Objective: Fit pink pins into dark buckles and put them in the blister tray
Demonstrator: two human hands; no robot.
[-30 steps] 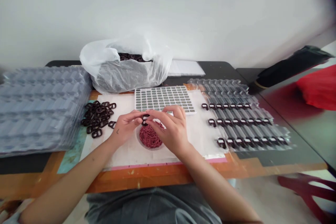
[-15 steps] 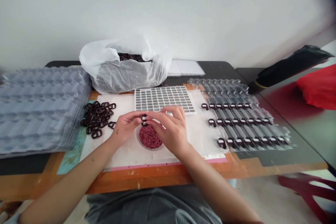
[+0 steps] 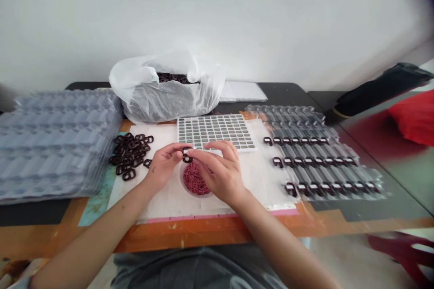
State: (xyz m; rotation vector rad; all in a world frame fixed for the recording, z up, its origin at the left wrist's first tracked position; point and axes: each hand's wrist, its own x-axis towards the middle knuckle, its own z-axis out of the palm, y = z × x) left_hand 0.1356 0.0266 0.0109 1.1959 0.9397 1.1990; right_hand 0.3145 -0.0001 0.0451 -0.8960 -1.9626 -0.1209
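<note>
A small black plastic frame (image 3: 186,155) with two openings is held upright above the table. My left hand (image 3: 163,165) pinches it by its left side between thumb and fingers. At its right side the fingertips of my right hand (image 3: 221,169) close on the frame; whether they hold anything smaller is hidden. Just below my hands sits a round dish of short dark-red pieces (image 3: 195,179), partly covered by my right hand. A white sheet or tray with rows of grey rectangles (image 3: 217,127) lies behind my hands. Left of them is a heap of similar black frames (image 3: 130,153).
Stacked clear plastic trays (image 3: 61,144) stand at the left. More clear trays (image 3: 322,153) at the right carry rows of black frames with white windows. A white plastic bag (image 3: 166,99) of black parts stands at the back, with a red thing (image 3: 413,115) far right.
The whole view has shifted slightly, so things appear a little further right and lower. My right fingers have shifted on the black frame, whose openings now show more plainly.
</note>
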